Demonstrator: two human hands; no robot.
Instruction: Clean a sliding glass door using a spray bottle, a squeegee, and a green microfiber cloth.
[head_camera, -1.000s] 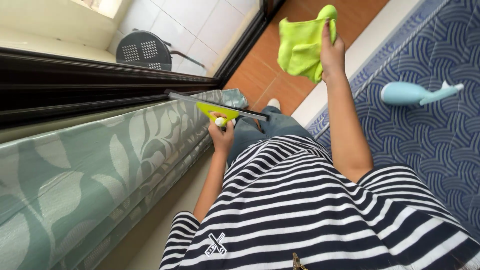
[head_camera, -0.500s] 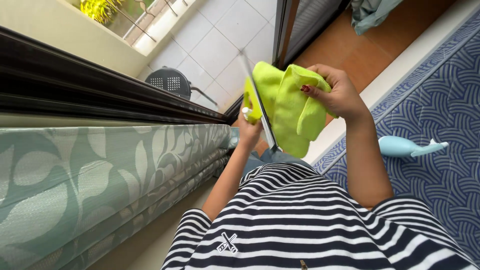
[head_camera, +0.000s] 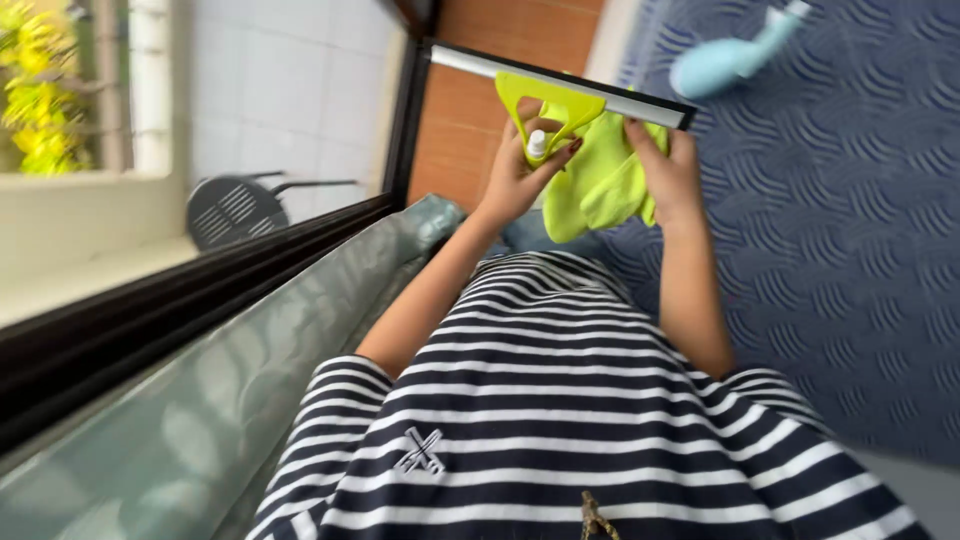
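Blue patterned rug (head_camera: 850, 250) fills right of frame, window at left. Left hand (head_camera: 520, 170) closed on squeegee (head_camera: 560, 95) handle, upper centre; right hand (head_camera: 665, 165) presses green cloth (head_camera: 600, 185) to blade. Step, by the look: wiping blade. Next move needs cloth drawn along the edge.

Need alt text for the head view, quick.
Looking down a striped shirt, the left hand holds a lime squeegee while the right hand presses a green cloth to its blade. A blue spray bottle lies on the blue rug.
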